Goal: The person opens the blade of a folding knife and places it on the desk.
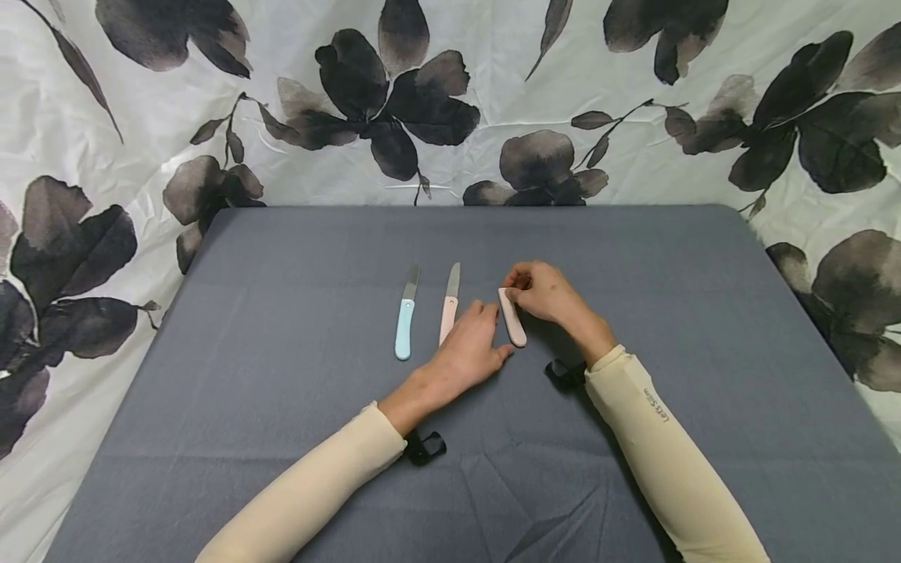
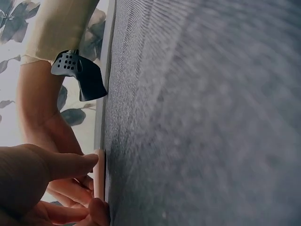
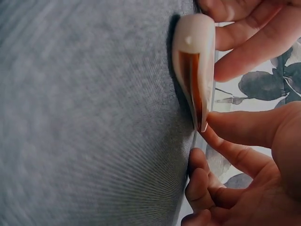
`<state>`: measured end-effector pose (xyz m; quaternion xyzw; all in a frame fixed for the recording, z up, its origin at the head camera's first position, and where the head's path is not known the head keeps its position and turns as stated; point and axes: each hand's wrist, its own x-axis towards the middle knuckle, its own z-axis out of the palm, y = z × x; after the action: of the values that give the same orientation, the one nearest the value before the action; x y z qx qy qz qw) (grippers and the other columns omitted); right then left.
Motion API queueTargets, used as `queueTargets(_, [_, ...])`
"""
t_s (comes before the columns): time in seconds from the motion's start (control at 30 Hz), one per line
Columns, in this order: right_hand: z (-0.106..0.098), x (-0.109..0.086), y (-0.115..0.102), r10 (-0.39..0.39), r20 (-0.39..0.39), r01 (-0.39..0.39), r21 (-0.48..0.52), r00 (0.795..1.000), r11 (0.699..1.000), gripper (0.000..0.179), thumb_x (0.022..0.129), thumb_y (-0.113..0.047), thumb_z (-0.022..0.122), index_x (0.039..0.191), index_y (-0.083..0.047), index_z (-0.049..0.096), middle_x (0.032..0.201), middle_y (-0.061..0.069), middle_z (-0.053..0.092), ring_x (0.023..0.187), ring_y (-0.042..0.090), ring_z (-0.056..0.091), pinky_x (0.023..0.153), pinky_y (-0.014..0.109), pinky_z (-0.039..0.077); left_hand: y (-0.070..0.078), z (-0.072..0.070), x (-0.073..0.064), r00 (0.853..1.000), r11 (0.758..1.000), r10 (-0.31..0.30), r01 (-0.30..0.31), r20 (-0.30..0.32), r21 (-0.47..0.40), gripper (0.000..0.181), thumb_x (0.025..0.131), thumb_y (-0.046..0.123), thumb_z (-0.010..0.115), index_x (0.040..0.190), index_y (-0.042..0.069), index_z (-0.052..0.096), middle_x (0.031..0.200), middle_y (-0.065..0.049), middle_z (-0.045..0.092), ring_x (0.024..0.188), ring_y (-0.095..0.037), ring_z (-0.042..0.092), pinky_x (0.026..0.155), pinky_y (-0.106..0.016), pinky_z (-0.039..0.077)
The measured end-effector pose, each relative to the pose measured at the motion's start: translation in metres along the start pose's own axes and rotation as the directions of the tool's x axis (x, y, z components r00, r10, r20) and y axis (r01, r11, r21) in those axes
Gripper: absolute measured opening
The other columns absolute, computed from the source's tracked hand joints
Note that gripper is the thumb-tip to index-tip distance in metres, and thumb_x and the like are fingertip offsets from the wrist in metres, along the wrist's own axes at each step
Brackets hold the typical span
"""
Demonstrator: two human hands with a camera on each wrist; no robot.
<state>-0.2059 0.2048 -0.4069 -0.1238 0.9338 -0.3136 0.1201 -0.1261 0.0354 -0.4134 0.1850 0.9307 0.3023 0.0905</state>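
Observation:
A folded pink folding knife (image 1: 512, 319) lies on the grey cloth between the hands. Its slot, with an orange-brown inside, shows in the right wrist view. The right hand (image 1: 545, 293) pinches the knife's far end between thumb and index finger. From the other side the left hand (image 1: 468, 348) reaches in, its fingers at the knife's left edge and its thumb by the near end; firm contact is hard to tell. Left of it lie an unfolded pink knife (image 1: 449, 309), partly hidden by the left hand, and an unfolded light-blue knife (image 1: 404, 320), both blades pointing away.
A grey cloth (image 1: 281, 391) covers the table, creased near the front. Behind it hangs a white floral sheet (image 1: 493, 102). Both forearms wear cream sleeves (image 1: 310, 477), with a black wrist mount (image 1: 425, 449) by the left wrist and another black mount (image 1: 565, 375) by the right.

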Motion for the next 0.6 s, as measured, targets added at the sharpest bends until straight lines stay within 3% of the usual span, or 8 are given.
queueTargets(0.6, [0.0058,-0.0090,-0.0050,0.047,-0.031,-0.048,-0.021,0.998,0.999,0.015,0.103,-0.017,0.065,0.108,-0.006,0.072,0.095,0.015,0.069,0.076,0.023,0.060,0.067,0.031,0.047,0.0009,0.0039,-0.0013,0.999,0.999,0.010,-0.009,-0.032,0.053,0.071,0.093,0.028,0.081,0.150,-0.001,0.049,0.126,-0.017,0.059,0.105,-0.025,0.061,0.095,-0.037,0.055])
